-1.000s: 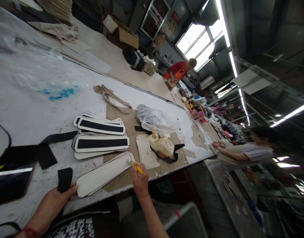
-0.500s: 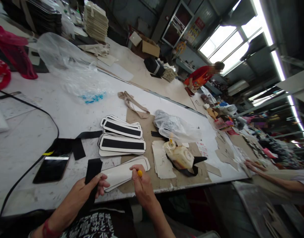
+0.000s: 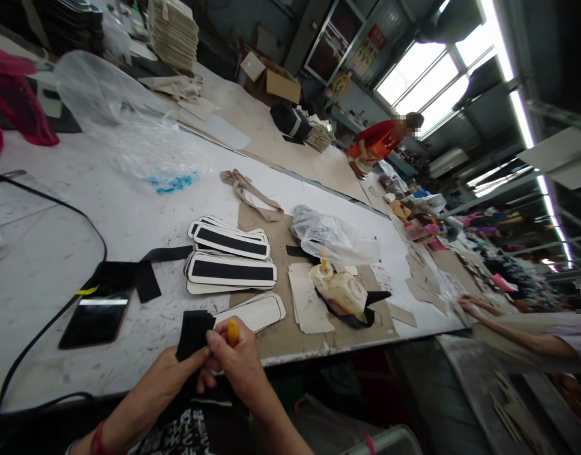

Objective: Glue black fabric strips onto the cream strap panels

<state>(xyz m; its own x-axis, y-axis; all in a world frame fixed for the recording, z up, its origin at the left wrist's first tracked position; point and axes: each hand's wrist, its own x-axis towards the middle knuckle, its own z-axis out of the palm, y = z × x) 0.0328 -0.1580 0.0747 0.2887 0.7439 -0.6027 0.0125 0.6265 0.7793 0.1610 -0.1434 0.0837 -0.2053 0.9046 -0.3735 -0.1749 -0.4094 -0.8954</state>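
My left hand (image 3: pixel 184 373) grips a wide black strip (image 3: pixel 194 328) that hangs over the table's front edge. Against its fingertips, my right hand (image 3: pixel 236 357) holds a tool with a yellow handle (image 3: pixel 232 332); the tool's tip is hidden by the fingers. Just behind the hands lie white rounded pieces (image 3: pixel 257 311). Farther back is a pile of white pieces with black centre bands (image 3: pixel 233 272). Beside it a black strap (image 3: pixel 148 281) rests near a phone (image 3: pixel 97 316).
Right of the pieces are cream sheets (image 3: pixel 309 300), a stained plastic bottle (image 3: pixel 340 289) and a clear bag (image 3: pixel 328 234). A black cable (image 3: pixel 103 237) curves along the left. One person (image 3: pixel 378 142) stands across the table; another's hands (image 3: pixel 470 304) are at the right.
My right hand has moved left with the yellow-handled tool and now meets my left hand. The black strip has shifted slightly right. The view has shifted a little.
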